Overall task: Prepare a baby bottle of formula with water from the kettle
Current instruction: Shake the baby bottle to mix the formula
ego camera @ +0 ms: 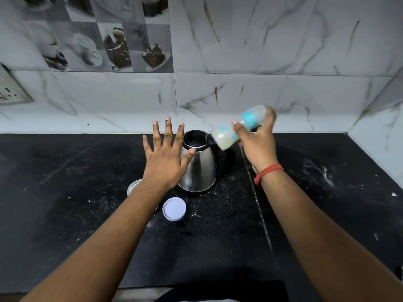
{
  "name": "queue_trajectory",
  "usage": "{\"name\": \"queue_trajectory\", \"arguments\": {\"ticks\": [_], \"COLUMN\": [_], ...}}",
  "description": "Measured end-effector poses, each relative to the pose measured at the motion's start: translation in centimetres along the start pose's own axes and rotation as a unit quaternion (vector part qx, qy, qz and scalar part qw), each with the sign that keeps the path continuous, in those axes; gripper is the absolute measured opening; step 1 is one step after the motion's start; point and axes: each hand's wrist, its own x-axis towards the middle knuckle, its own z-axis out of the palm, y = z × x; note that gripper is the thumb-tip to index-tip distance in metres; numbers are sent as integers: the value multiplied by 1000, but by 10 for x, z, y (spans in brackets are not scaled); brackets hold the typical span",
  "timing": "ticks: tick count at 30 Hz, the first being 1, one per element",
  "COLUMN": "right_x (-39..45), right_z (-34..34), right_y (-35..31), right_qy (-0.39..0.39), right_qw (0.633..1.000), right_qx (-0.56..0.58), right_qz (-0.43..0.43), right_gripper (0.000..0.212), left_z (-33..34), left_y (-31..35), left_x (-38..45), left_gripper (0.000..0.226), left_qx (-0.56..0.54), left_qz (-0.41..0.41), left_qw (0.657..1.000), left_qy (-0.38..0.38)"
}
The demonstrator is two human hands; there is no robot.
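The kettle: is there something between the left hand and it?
Nothing visible. The open left hand hovers in front of the kettle, overlapping its left side. The right hand grips the tilted bottle.

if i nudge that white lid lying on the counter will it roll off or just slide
The white lid lies flat on the black counter, so it would probably slide, not roll. It looks like thin plastic, so likely light and easily flicked. Its low rim may be fiddly to pinch.
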Motion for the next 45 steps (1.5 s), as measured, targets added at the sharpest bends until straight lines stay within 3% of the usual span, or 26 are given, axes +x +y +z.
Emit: {"name": "queue_trajectory", "arguments": {"ticks": [2, 5, 8, 11, 14, 17, 20, 23, 26, 30, 32, 35, 38, 41, 45], "right_x": [0, 4, 4, 9, 8, 11, 9, 11, 8, 10, 10, 10, 5, 6, 9], "right_z": [4, 2, 5, 4, 8, 8, 13, 11, 13, 12, 14, 15, 20, 21, 17], "right_y": [1, 4, 0, 2, -2, 2, -3, 1, -1, 0, -3, -2, -7, -1, -8], "right_qy": [-58, 24, -44, 44, -35, 41, -28, 45, -59, 20, -46, 6, -53, 9, -54], "right_qw": [998, 1000, 999, 998, 999, 999, 999, 998, 998, 999, 999, 999, 998, 999, 998], "right_qx": [-32, 13, -17, 27, -9, 30, -16, 30, -9, 32, 5, 29, -13, 28, -39], "right_qz": [3, -13, -6, -22, -7, -15, -9, -19, 3, -8, -3, -18, -22, -30, -21], "right_gripper": [82, 73, 81, 80, 84, 82, 81, 78, 82, 79, 79, 79, 83, 82, 82], "left_z": [1, 1, 0, 1, 2, 4, 3, 2, -1, -4, -6, -7, -6, -7, -9], "left_y": [-1, -3, -5, -4, -4, -5, -6, -7, -9, -12, -12, -12, -12, -14, -16], "left_x": [1, 6, 9, 13, 14, 16, 16, 17, 17, 20, 19, 19, 19, 19, 17], "left_gripper": [80, 80, 81, 81, 81, 80, 80, 81, 80, 81, 81, 82, 81, 81, 81], "left_qx": [3, -8, 0, -7, 0, 1, 6, 1, 0, -8, -5, -12, -8, -13, -9], "left_qz": [7, -1, 4, 2, 11, 10, 14, 8, 8, -8, -4, -7, -7, -13, -11], "left_qw": [1000, 1000, 1000, 1000, 1000, 1000, 1000, 1000, 1000, 1000, 1000, 1000, 1000, 1000, 1000], "left_qy": [4, 2, 7, 6, 11, 8, 11, 9, 16, 13, 17, 15, 16, 17, 23]}}
